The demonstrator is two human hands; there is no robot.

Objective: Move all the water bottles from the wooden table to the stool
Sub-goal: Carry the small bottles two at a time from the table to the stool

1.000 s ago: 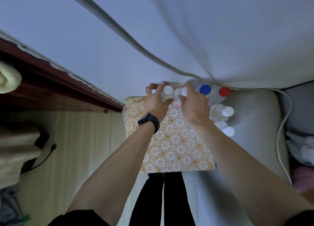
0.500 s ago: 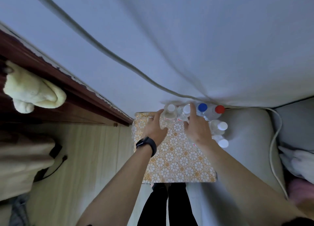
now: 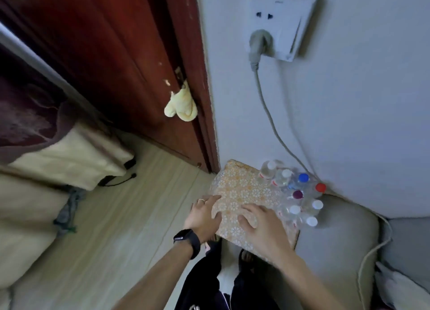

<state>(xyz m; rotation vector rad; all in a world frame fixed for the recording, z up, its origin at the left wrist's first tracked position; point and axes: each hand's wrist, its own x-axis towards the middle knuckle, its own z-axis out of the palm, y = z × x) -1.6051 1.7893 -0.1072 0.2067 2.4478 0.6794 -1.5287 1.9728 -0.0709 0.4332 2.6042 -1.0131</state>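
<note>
Several clear water bottles stand clustered on the far right part of a stool (image 3: 242, 188) covered in a gold floral pattern. Among them are a white-capped bottle (image 3: 268, 170), a blue-capped one (image 3: 302, 178), a red-capped one (image 3: 320, 187) and a purple-capped one (image 3: 297, 194). My left hand (image 3: 204, 214), with a ring and a black wristband, rests at the stool's near left edge with fingers loosely spread. My right hand (image 3: 258, 226) hovers over the stool's near part, fingers relaxed and holding nothing. Neither hand touches a bottle. The wooden table is out of view.
A dark red wooden door (image 3: 130, 60) with a yellow cloth (image 3: 180, 108) stands at the left. A wall socket (image 3: 282, 25) feeds a grey cable (image 3: 267, 109) down behind the bottles. A grey cushion (image 3: 335, 244) lies right of the stool, bedding (image 3: 58, 160) on the left.
Both hands let go of the two white-capped bottles at the stool's far edge and drew back toward me. The view swung upward, bringing the door and socket into sight.
</note>
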